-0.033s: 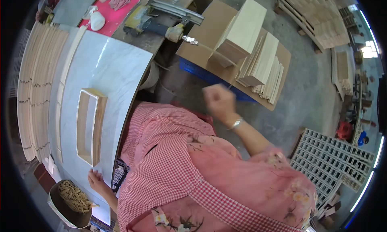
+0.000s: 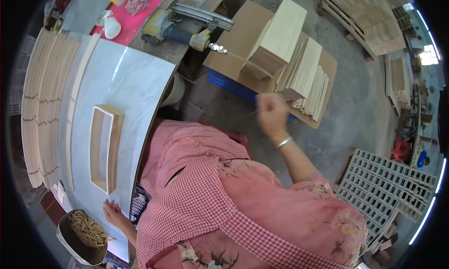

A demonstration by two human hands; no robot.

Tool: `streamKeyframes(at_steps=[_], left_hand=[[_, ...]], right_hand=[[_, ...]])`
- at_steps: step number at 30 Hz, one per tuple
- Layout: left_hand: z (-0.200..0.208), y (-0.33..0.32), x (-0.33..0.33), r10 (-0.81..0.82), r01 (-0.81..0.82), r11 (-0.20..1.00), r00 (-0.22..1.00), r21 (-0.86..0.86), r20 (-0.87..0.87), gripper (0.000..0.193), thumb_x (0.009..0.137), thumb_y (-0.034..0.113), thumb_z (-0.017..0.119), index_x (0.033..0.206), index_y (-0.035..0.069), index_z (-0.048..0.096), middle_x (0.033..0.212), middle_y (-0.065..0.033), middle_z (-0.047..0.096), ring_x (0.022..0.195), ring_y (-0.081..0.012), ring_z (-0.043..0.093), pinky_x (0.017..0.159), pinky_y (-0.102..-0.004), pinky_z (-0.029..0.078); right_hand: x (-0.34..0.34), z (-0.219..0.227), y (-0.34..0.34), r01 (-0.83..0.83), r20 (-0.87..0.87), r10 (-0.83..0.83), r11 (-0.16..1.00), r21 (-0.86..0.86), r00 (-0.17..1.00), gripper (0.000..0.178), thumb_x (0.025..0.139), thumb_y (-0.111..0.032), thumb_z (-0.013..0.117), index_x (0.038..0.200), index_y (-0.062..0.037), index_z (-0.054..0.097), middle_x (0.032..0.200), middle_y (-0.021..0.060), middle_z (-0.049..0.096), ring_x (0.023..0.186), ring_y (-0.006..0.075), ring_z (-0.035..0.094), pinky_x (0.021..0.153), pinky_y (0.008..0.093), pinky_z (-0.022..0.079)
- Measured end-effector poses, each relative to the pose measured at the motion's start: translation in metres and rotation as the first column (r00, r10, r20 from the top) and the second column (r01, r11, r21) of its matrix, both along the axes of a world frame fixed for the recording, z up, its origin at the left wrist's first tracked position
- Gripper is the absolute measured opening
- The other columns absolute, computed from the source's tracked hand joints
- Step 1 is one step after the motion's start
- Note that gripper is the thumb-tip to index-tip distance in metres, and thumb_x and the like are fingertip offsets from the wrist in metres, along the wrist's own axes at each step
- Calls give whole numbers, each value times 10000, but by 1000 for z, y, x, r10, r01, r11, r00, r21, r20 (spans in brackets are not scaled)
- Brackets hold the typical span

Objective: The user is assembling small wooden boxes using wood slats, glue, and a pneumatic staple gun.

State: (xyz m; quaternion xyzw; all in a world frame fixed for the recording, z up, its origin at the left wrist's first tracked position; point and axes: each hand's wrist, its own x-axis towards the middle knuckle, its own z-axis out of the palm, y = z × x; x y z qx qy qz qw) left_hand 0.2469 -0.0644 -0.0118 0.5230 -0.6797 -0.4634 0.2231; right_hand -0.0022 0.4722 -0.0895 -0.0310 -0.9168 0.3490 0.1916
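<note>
My left hand: part-open, fingers loosely bent, beside edge of worktable. Wooden frame lies on worktable, just beyond that hand. My right hand: curled, blurred; cannot tell if gripping. Stacked boards beyond it, on cardboard.

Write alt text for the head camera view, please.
A wooden frame rests on a pale table, the person's left hand near its lower end. The right hand, blurred, appears near wooden boards stacked on cardboard.
</note>
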Motion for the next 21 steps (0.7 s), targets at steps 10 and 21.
streamKeyframes(at_steps=[10,21], left_hand=[[-29,-2,37,193,-192,981,946,29,-260,320,1017,345,588,1170,79,678,917,-11,634,772,-100,551,726,-215,431],[-50,-1,50,240,-229,971,903,72,-356,306,1014,323,612,1157,64,688,943,-28,658,792,-92,574,714,-202,441]], right_hand=[[-62,-36,152,462,349,-632,759,459,692,763,754,-620,764,1055,65,615,1055,231,659,961,408,660,866,458,555],[-85,-49,186,556,212,-642,754,351,737,752,789,-484,768,1197,105,541,1140,294,610,1001,457,652,938,476,531]])
